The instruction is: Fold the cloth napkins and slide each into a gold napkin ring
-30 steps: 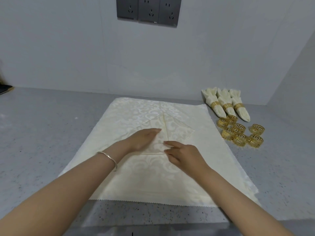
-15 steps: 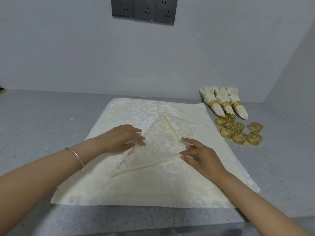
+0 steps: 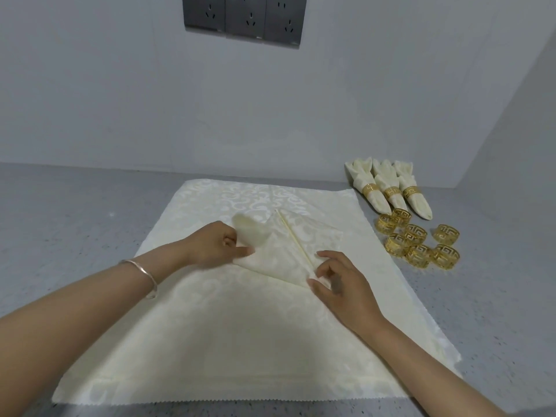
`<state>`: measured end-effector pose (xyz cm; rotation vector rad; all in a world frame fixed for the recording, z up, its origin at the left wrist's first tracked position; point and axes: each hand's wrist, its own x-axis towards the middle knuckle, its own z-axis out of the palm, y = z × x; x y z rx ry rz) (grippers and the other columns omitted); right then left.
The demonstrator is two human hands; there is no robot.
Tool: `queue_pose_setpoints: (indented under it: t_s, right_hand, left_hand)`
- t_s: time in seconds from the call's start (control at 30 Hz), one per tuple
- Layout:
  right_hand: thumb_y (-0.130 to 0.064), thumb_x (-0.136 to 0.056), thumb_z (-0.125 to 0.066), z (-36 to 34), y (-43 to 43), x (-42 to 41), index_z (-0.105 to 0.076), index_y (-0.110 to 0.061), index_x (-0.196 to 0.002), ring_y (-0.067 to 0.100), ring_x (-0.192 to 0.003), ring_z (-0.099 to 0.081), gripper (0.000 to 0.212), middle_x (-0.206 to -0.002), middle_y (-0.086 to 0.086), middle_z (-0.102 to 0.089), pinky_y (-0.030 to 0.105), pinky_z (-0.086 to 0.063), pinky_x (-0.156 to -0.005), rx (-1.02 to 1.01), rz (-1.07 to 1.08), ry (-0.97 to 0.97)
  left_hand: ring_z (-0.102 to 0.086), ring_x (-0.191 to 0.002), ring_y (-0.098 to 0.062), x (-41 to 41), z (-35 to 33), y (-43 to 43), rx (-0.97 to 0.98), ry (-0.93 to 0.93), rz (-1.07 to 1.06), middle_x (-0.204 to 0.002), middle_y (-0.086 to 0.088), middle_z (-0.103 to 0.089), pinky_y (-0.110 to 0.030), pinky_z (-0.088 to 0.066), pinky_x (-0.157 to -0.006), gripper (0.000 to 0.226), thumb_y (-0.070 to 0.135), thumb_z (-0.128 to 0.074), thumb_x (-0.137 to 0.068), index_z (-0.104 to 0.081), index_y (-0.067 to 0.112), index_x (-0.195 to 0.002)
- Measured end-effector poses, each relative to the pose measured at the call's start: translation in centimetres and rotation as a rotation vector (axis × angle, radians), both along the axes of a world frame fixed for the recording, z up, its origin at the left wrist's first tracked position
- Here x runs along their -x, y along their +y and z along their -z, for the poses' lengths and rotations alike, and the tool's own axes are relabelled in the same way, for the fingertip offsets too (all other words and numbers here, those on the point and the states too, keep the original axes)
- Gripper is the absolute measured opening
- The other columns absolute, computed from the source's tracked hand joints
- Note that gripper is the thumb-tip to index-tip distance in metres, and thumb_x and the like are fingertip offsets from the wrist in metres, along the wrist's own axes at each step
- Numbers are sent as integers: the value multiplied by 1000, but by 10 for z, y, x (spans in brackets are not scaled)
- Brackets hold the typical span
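— What do we have nearest us?
— Our forearms reach over a big cream cloth (image 3: pixel 210 341) spread on the tabletop (image 3: pixel 75 212). There is a bracelet (image 3: pixel 148 276) on the left wrist.
— And our hands?
— The left hand (image 3: pixel 216 248) pinches one corner of the napkin (image 3: pixel 276 260), rolled over toward the middle. The right hand (image 3: pixel 340 284) bends its fingers over the near tip with the thumb touching it. We cannot tell whether it grips.
— Farther out?
— Beyond the right hand, to its right, gold rings (image 3: pixel 415 236) sit in a cluster. Just past them three ringed napkins (image 3: pixel 391 191) lie side by side. The sockets (image 3: pixel 243 18) are highest, on the wall.
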<state>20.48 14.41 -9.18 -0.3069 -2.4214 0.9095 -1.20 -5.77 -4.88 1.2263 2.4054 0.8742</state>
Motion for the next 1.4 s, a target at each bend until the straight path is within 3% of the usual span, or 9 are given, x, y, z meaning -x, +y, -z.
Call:
queue_pose_setpoints:
  t_s: [0.17,0.27,0.37,0.53,0.73,0.9,1.03,1.23,1.4]
  right_hand:
    - [-10,-75,-78,-4,10,12,-56,-26,-88,7,-76,-54,30,-119,-13,-51,14,-44,-72,125,-15,38]
    - [-11,-81,-72,-14,29,30,-57,-23,-92,7,-99,-54,23,-122,-5,-51,5,-35,-84,127,53,68]
    - [-24,-91,-61,-16,59,52,-54,-17,-117,11,-120,-46,28,-131,-3,-49,19,-33,-101,117,114,-102]
    - [-33,-92,-58,-16,81,68,-51,-19,-125,17,-100,-53,37,-113,0,-59,37,-40,-98,82,197,-212]
    - [-29,-83,-71,-22,66,43,-52,-23,-110,7,-61,-46,33,-79,-4,-49,13,-39,-56,160,137,-145]
    - [-32,-81,-73,-18,58,31,-52,-23,-101,5,-51,-42,31,-65,-1,-49,18,-35,-52,205,100,-142]
    - [-32,-84,-70,-22,59,47,-54,-20,-102,6,-57,-47,27,-69,-3,-52,19,-38,-56,289,171,-129]
    - [-14,-86,-66,-21,51,72,-54,-13,-103,8,-56,-42,20,-66,-4,-44,15,-38,-53,472,194,-45]
    - [-9,-88,-57,-12,45,75,-52,-16,-101,11,-59,-45,16,-70,-2,-43,21,-39,-54,444,295,17]
  left_hand:
    - [-32,-43,-6,4,3,28,26,-76,-111,-42,13,-33,-19,-31,-56,44,30,-77,-78,-41,18,-54]
    - [-31,-40,-7,3,4,35,-15,-73,-139,-40,12,-31,-20,-27,-54,48,25,-75,-80,-39,18,-49]
    - [-28,-40,-8,1,5,42,-77,-57,-166,-41,11,-27,-22,-24,-53,48,23,-73,-81,-40,17,-47]
    - [-30,-43,-9,2,10,57,-109,-18,-199,-38,11,-27,-24,-26,-55,58,24,-72,-82,-43,27,-32]
    - [-50,-58,-10,8,11,77,-109,56,-283,-57,15,-54,-25,-37,-60,35,31,-70,-82,-53,22,-53]
    - [-58,-102,-18,-7,10,80,9,244,-289,-100,6,-63,-27,-36,-82,20,38,-64,-86,-64,22,-99]
    - [-16,-145,-25,-41,12,75,131,443,-271,-156,-4,-22,-38,-13,-118,61,42,-46,-96,-23,21,-149]
    - [12,-147,-25,-86,23,78,217,114,-228,-160,-9,11,-41,5,-118,78,58,-24,-96,6,14,-152]
    - [19,-145,-22,-102,30,80,300,198,-190,-158,-8,18,-42,14,-116,77,55,-21,-99,12,9,-151]
